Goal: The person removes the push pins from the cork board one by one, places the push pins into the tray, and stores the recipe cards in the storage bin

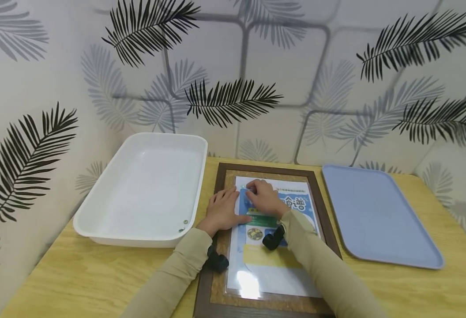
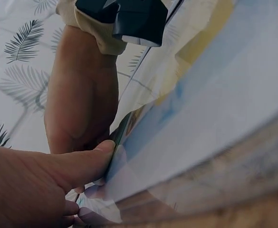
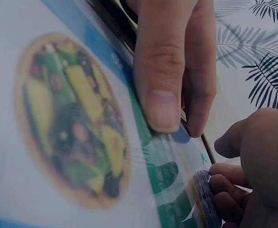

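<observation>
A laminated poster (image 1: 272, 276) with blue, green and yellow areas and food pictures lies on a cork board (image 1: 219, 291) in a dark brown frame. My left hand (image 1: 223, 211) rests on the poster's upper left edge, fingers spread forward and thumb out to the right. The left thumb (image 3: 162, 107) touches the sheet at the green band. Just right of it, my right hand (image 1: 266, 198) bends its fingers down near the poster's upper left corner. The right thumb (image 3: 229, 142) is close to the sheet; I cannot tell whether a small thing is held there.
To the left stands a deep white tray (image 1: 141, 185), with a few tiny items (image 1: 183, 226) in its near right corner. A flat blue-grey tray (image 1: 381, 216) lies right of the frame. All stand on a wooden table (image 1: 110, 278) against a leaf-patterned backdrop (image 1: 272, 57).
</observation>
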Demonstrator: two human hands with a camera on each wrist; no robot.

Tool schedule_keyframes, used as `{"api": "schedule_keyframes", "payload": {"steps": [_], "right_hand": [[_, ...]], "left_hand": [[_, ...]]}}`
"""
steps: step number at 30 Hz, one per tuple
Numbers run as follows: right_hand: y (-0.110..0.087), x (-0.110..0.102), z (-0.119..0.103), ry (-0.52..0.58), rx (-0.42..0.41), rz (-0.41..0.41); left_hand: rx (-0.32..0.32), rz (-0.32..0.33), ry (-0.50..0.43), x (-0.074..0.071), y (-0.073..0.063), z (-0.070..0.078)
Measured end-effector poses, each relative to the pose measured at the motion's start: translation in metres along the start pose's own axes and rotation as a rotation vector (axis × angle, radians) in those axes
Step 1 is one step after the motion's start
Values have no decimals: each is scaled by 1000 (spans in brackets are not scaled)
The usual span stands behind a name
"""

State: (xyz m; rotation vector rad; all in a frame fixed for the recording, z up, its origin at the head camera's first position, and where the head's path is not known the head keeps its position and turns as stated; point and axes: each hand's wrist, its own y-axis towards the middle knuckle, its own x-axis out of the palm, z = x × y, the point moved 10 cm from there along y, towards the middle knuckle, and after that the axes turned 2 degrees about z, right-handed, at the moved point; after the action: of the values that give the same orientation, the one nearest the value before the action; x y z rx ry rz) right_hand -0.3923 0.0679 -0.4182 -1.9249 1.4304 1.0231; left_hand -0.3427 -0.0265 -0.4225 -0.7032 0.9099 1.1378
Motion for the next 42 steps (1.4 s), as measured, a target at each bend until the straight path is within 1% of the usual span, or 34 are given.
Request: {"api": "schedule_keyframes", "payload": {"steps": [5,8,11,16,18,21,26,31,36,38,42], "right_hand": [[12,-2,-4,-33,31,31],[14,-4,-7,-48,32,73],[13,-1,-6,-51,33,106],[7,6,0,-45,25,149],[6,6,1,-39,20,169],[7,2,0,-34,16,199],[15,-7,-5,-17,25,242],[18,-11,-5,-10,45,253],[20,-11,-3,-9,44,261],[21,-10,-2,-6,46,253],[22,-8,-2,2,45,244]], "left_hand": [[13,17,4,-5,1,-1],[23,30,-2,-6,2,0],[27,38,-17,-3,-1,0],[23,35,-28,9,-8,-1],[26,42,-31,10,-9,0],[34,56,-34,8,-9,2],[44,81,-24,0,-3,2],[46,80,-25,-1,-1,3],[39,79,-15,-2,-1,3],[31,63,2,0,0,2],[40,39,28,-1,-1,4]]}}
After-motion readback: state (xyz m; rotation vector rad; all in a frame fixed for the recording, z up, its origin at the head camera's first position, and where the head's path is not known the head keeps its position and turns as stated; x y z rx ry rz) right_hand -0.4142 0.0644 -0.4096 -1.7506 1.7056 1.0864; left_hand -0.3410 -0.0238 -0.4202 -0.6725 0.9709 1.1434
